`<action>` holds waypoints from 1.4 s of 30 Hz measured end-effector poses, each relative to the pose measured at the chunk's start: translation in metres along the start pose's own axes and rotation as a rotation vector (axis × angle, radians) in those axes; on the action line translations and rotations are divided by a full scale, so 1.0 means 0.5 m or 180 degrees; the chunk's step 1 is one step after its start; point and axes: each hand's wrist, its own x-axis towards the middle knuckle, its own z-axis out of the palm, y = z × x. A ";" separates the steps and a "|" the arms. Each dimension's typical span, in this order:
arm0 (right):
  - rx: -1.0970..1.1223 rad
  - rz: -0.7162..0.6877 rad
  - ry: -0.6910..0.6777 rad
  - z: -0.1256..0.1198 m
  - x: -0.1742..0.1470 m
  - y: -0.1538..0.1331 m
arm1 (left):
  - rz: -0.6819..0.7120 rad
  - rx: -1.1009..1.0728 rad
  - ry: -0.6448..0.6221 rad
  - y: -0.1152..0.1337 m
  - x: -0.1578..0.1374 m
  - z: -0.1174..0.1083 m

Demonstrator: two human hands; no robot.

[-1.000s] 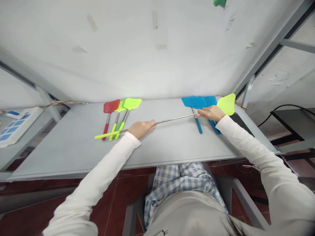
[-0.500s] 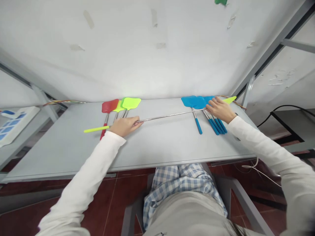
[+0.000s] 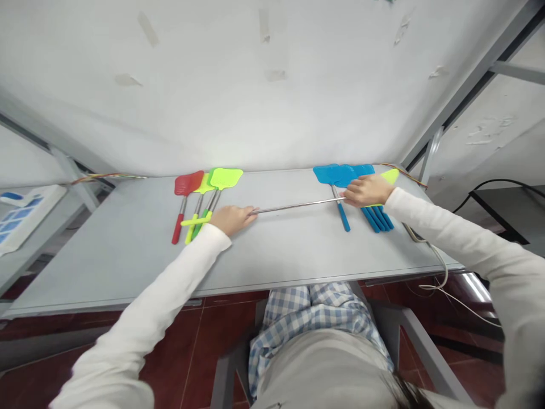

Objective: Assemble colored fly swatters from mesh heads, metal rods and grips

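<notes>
A yellow-green fly swatter (image 3: 298, 205) with a thin metal shaft is stretched sideways between my hands above the table. My left hand (image 3: 233, 219) is closed around it near its handle end. My right hand (image 3: 367, 190) grips the shaft close to the swatter's head, which it partly covers. Left of centre, past my left hand, lie a red fly swatter (image 3: 188, 183), a green fly swatter (image 3: 197, 228) and yellow-green ones (image 3: 227, 178). Several blue fly swatters (image 3: 327, 174) lie under and beside my right hand, some partly hidden by it.
The grey table (image 3: 281, 255) runs along a white wall (image 3: 272, 125) between metal frame posts. A white power strip-like object with blue patches (image 3: 29, 213) is at the far left. A pale cable (image 3: 443, 267) hangs over the right edge.
Both hands have moved inward, closer together, and the swatter's shown shaft is shorter. Its handle and head have shifted inward too. The swatters on the table stay put.
</notes>
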 end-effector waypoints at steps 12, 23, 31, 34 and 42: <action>-0.0091 0.0094 0.0238 -0.030 0.033 -0.014 | 0.0706 -0.0385 -0.0143 0.095 0.035 -0.073; -0.0282 0.0326 -0.0066 0.022 -0.103 0.058 | 0.0450 0.0123 0.0052 -0.073 -0.044 -0.011; -0.0287 0.0172 0.0009 0.037 -0.079 0.031 | 0.0342 0.0188 -0.0208 -0.024 -0.021 -0.010; -0.0169 0.0214 0.0061 0.033 -0.056 0.010 | 0.0401 0.0134 -0.0234 0.012 -0.011 -0.017; 0.0209 0.0079 -0.0250 -0.028 0.108 -0.130 | 0.1034 -0.0316 -0.0217 0.193 0.073 -0.012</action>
